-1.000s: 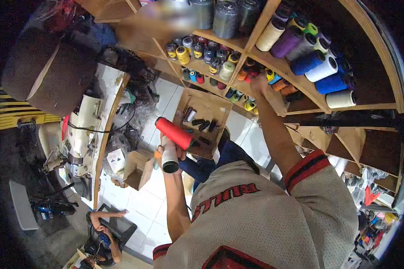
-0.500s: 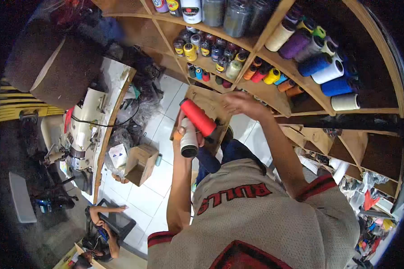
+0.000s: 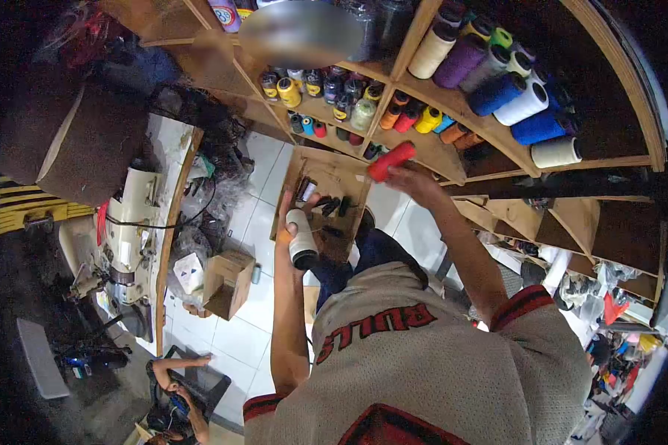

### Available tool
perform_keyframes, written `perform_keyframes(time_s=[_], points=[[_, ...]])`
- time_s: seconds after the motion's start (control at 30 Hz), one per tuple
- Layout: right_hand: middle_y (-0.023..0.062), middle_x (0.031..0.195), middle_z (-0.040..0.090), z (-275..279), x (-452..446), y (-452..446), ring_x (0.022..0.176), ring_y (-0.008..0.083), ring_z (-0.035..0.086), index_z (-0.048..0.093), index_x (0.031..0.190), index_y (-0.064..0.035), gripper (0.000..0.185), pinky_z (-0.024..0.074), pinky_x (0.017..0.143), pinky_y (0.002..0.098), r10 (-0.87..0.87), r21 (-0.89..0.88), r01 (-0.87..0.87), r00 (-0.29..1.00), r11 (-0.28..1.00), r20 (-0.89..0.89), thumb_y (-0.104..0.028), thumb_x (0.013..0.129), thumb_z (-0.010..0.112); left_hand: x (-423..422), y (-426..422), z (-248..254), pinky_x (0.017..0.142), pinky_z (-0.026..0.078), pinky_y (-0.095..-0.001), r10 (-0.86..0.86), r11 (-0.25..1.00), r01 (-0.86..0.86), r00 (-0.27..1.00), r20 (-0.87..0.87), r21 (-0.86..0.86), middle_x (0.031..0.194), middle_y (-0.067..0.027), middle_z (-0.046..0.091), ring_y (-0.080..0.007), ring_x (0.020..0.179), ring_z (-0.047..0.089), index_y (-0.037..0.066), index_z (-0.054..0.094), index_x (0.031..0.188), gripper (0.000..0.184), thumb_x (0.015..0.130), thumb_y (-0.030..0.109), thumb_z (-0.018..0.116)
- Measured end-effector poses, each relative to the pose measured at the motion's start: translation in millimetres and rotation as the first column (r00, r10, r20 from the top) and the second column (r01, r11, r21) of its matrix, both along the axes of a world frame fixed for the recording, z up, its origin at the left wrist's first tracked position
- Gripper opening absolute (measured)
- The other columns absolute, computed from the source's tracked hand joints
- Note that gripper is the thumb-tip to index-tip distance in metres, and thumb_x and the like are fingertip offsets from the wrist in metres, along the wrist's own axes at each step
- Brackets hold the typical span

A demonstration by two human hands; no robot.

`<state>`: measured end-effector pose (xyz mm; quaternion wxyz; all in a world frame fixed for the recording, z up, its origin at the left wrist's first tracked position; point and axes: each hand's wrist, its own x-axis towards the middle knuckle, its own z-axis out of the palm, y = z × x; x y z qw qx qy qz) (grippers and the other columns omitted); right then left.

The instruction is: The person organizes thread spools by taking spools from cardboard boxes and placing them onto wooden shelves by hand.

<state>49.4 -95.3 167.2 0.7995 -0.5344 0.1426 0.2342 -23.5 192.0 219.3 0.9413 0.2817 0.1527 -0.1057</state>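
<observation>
Standing over an open box (image 3: 341, 172) with small black spools (image 3: 334, 206) and a small pale-labelled spool (image 3: 306, 190) lying loose inside. Facing a wooden shelf (image 3: 436, 157) divided into compartments: in the upper right one, large cream, purple, blue and white spools (image 3: 522, 103) lying on their sides; in a narrower one below, a row of orange, red, yellow and blue spools (image 3: 427, 119); to the left, small spools (image 3: 289, 92) packed close together. Down on the tiled floor (image 3: 234, 337), left of the open box, an open carton (image 3: 217, 279), contents not clear. Pinching a red spool (image 3: 392, 162) at its near side with the right hand (image 3: 416, 182), fingers bent against the thread and too blurred to tell how far apart. Curling the thumb and fingers of the left hand (image 3: 293, 236) around a white spool (image 3: 300, 231), above the open box's near left side. Holding the red spool just beyond the box's right edge, long axis slanting up toward the shelf; tilting the white spool with the dark end toward the torso.
</observation>
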Motion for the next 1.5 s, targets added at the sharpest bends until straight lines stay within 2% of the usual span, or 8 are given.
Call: perform_keyframes(time_s=[0.33,0.5,0.87,1.03,1.1,1.17,1.4,1.5], points=[[0.0085,0.095,0.06,-246.9,116.5,-15.7,0.081,0.0196,0.058,0.056,0.101,-0.005,0.036,0.048,0.07,0.0367,-0.049,-0.778,0.559,0.82,0.285,0.571,-0.028,0.076,0.068,-19.1,10.9,-6.1,0.046,0.054,-0.0325,-0.012,0.997,0.014,1.0,-0.024,0.073,0.124,-0.0228,0.047,-0.0234,0.059,0.061,0.017,0.021,0.141,0.086,0.07,0.021,0.071],[0.0162,0.095,0.063,-144.9,94.2,27.9,0.083,0.0326,0.061,0.058,0.099,-0.005,0.043,0.0495,0.071,0.0409,-0.069,-0.877,0.48,0.876,0.019,0.477,-0.025,0.065,0.073,-26.4,13.6,-3.1,0.041,0.053,-0.0364,0.04,0.998,-0.037,0.998,-0.045,0.055,0.098,-0.0168,0.054,-0.0253,0.05,0.059,0.021,0.019,0.141,0.085,0.072,0.017,0.069],[0.0115,0.08,0.065,-191.7,80.0,6.8,0.074,0.0248,0.063,0.058,0.093,-0.0045,0.038,0.0495,0.065,0.0358,0.175,-0.889,0.416,0.877,0.19,0.448,-0.033,0.071,0.069,-15.9,13.8,-5.6,0.048,0.054,-0.035,-0.003,0.993,0.007,0.999,-0.034,0.12,0.124,-0.0193,0.047,-0.0219,0.06,0.059,0.021,0.02,0.141,0.086,0.072,0.015,0.07],[0.0068,0.084,0.062,-0.3,17.0,56.0,0.074,0.0175,0.062,0.061,0.097,-0.0042,0.048,0.0513,0.063,0.0297,0.572,-0.234,-0.581,0.812,0.779,-0.116,-0.049,0.081,0.059,4.3,1.6,1.9,0.085,0.045,-0.0317,-0.025,0.826,0.071,0.996,-0.089,0.559,0.12,-0.0186,0.047,-0.0242,0.105,0.05,0.008,0.016,0.14,0.088,0.07,0.009,0.07],[0.008,0.092,0.062,71.8,-14.3,80.3,0.079,0.0173,0.061,0.06,0.101,-0.0026,0.056,0.0505,0.07,0.0303,0.659,0.04,-0.658,0.748,0.752,-0.083,-0.055,0.08,0.059,10.5,3.3,-26.7,0.087,0.043,-0.0304,-0.144,0.643,0.113,0.989,-0.026,0.757,0.117,-0.0153,0.046,-0.0225,0.104,0.049,0.003,0.019,0.137,0.087,0.071,0.013,0.075],[0.0053,0.094,0.062,48.6,-24.3,87.6,0.081,0.0173,0.061,0.06,0.102,-0.0034,0.05,0.0511,0.07,0.0312,0.82,-0.361,-0.765,0.572,0.533,-0.004,-0.048,0.081,0.061,12.9,-8.1,-41.2,0.085,0.044,-0.0319,-0.143,0.633,0.031,0.987,0.078,0.773,0.116,-0.0141,0.047,-0.0222,0.102,0.049,0.001,0.026,0.133,0.083,0.07,0.017,0.077],[0.0058,0.104,0.058,12.8,-43.0,67.5,0.098,0.0162,0.058,0.051,0.116,-0.0049,0.039,0.0485,0.086,0.0341,0.611,0.197,-0.578,0.751,0.792,-0.252,-0.015,0.081,0.065,20.7,-28.4,-20.0,0.074,0.048,-0.0317,-0.465,0.204,0.118,0.885,-0.01,0.972,0.11,-0.0165,0.051,-0.0244,0.091,0.056,-0.001,0.033,0.129,0.073,0.073,0.021,0.075],[0.0072,0.107,0.057,25.9,-42.3,34.2,0.1,0.0191,0.057,0.052,0.113,-0.0043,0.033,0.0485,0.087,0.0351,0.391,0.244,-0.335,0.89,0.91,-0.235,-0.01,0.083,0.062,22.0,-20.0,-38.3,0.072,0.049,-0.0299,-0.243,0.489,0.05,0.967,0.081,0.871,0.106,-0.0141,0.054,-0.0229,0.081,0.058,0.0,0.033,0.13,0.074,0.074,0.025,0.074]])
